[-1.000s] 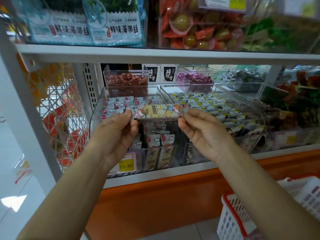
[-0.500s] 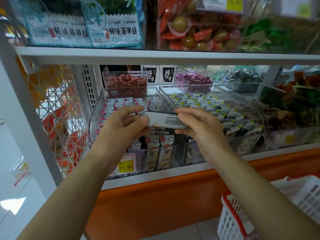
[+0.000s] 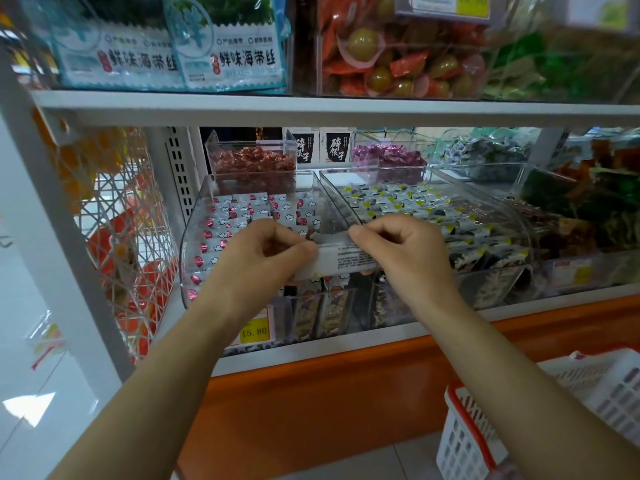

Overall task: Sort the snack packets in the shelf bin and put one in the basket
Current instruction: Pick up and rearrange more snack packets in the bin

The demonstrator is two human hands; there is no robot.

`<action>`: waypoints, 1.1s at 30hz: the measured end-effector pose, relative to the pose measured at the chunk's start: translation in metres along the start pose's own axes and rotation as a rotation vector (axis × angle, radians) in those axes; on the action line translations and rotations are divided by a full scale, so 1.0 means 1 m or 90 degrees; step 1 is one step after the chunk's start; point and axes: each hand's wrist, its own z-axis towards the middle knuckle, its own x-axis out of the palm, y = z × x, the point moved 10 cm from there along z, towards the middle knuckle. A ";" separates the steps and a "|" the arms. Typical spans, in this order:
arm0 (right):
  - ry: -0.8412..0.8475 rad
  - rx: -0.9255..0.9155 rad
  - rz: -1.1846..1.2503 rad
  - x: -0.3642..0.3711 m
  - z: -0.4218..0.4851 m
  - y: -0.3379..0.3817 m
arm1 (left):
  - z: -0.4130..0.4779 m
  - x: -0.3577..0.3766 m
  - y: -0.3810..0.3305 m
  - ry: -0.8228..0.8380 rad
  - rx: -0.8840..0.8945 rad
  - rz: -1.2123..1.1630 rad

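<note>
The snack packet is held flat above the front of the clear bin, its left end pinched by the left hand and its right end by the right hand, fingers closed on it. It looks light, thin and crinkly, probably slippery, so the sealed ends suit gripping. A second ago its cartoon front faced up; now the printed back shows. The basket waits below right.

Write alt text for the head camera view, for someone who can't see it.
Both hands, left hand and right hand, hold one snack packet by its ends before a clear shelf bin of packets; a white basket sits lower right.
</note>
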 end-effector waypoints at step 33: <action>-0.130 0.058 0.091 -0.037 0.005 -0.022 | 0.016 0.017 -0.013 -0.073 0.190 0.325</action>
